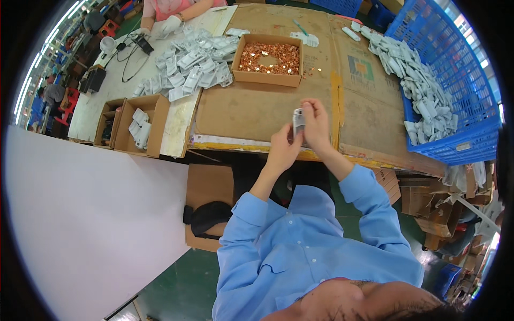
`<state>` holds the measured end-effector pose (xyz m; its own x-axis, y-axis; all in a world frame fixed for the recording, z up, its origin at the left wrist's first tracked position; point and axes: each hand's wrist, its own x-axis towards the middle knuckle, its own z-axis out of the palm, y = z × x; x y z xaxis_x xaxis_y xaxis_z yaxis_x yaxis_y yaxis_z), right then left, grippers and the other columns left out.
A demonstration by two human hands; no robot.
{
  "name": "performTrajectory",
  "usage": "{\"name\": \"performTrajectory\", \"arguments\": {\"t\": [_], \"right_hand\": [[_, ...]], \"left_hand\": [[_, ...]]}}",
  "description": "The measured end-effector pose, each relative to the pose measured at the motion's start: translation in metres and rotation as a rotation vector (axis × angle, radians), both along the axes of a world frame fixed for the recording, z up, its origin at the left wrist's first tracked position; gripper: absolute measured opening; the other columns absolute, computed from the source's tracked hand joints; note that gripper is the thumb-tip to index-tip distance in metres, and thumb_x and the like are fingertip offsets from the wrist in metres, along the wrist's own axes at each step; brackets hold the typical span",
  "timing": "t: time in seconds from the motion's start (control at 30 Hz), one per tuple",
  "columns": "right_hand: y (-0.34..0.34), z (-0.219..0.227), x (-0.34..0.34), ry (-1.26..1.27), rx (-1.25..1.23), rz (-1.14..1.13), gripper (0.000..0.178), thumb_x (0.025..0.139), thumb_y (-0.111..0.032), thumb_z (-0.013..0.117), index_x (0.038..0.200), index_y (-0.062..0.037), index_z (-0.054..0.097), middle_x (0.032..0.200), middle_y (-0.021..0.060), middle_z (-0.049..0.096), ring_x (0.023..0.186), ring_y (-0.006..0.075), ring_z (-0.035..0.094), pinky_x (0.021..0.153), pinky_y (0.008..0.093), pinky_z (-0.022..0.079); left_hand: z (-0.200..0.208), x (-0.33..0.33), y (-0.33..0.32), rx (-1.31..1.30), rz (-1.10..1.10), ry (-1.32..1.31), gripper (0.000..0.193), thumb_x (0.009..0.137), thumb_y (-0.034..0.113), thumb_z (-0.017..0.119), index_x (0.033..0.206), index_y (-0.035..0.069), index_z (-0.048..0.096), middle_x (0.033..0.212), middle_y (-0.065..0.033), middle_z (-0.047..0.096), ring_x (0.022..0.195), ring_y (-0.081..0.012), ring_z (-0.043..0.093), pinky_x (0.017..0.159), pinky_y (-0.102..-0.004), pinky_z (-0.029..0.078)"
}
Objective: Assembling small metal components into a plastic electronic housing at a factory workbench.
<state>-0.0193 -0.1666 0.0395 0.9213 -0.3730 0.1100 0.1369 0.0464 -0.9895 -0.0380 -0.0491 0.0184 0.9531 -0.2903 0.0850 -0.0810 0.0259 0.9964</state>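
Observation:
Over the front edge of the cardboard-covered table, my left hand (284,148) grips a small white plastic housing (299,122) from below. My right hand (316,124) is closed at its upper end, with thumb and fingers against it. Whether a small part sits between those fingers is hidden. Beyond my hands stands a cardboard box (267,78) filled with small copper-coloured metal pieces (262,53). A heap of similar white housings (193,61) lies left of that box. More white plastic pieces (428,107) are piled at the right, in a blue crate.
The blue plastic crate (471,123) lies on the table's right side. At the left edge, a small cardboard box (155,115) holds a few white housings. A co-worker's gloved hand (171,24) is across the table. A white panel (80,214) fills the lower left.

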Motion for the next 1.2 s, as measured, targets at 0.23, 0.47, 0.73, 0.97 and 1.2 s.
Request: {"name": "performTrajectory", "arguments": {"t": [0.23,0.47,0.73,0.97,1.2], "right_hand": [[0.027,0.006,0.026,-0.07,-0.01,0.043,0.015,0.099,-0.011,0.051,0.109,-0.0032,0.057,0.091,0.0016,0.061,0.084,0.0079,0.055,0.075,0.0243,0.046],[-0.034,0.035,0.132,-0.127,-0.754,0.073,0.014,0.09,-0.012,0.061,0.102,-0.0032,0.064,0.092,0.0056,0.063,0.084,0.0165,0.062,0.073,0.0309,0.049],[-0.038,0.03,0.239,-0.029,-1.856,0.432,0.017,0.084,-0.009,0.058,0.097,-0.0044,0.067,0.103,0.012,0.063,0.1,0.0298,0.062,0.082,0.0411,0.052],[-0.023,0.023,0.256,0.032,-2.12,0.456,0.016,0.083,-0.007,0.056,0.09,-0.0038,0.07,0.101,0.0152,0.069,0.1,0.0295,0.066,0.08,0.0412,0.055],[-0.032,0.022,0.258,0.029,-2.139,0.446,0.015,0.083,-0.007,0.056,0.089,-0.005,0.07,0.095,0.0151,0.07,0.093,0.0297,0.068,0.073,0.0421,0.056]], "left_hand": [[0.003,0.035,0.045,0.181,0.15,-0.097,0.019,0.091,0.013,0.06,0.1,-0.003,0.062,0.077,-0.0104,0.066,0.067,-0.0132,0.06,0.063,-0.0297,0.049],[-0.034,0.077,0.06,-0.157,0.398,0.109,0.031,0.09,0.012,0.057,0.116,-0.003,0.053,0.092,-0.0189,0.067,0.066,-0.0218,0.067,0.063,-0.0355,0.052],[-0.026,0.077,0.06,0.139,0.509,-0.058,0.045,0.087,0.008,0.055,0.13,0.001,0.044,0.097,-0.023,0.066,0.086,-0.0419,0.064,0.077,-0.0459,0.049],[-0.031,0.076,0.062,0.176,0.552,-0.13,0.046,0.085,0.006,0.055,0.13,0.003,0.045,0.097,-0.0258,0.065,0.086,-0.0455,0.062,0.074,-0.0501,0.048],[-0.03,0.073,0.059,0.16,0.539,-0.099,0.044,0.084,0.006,0.056,0.127,0.003,0.047,0.1,-0.0272,0.064,0.092,-0.0456,0.061,0.079,-0.0499,0.048]]}}
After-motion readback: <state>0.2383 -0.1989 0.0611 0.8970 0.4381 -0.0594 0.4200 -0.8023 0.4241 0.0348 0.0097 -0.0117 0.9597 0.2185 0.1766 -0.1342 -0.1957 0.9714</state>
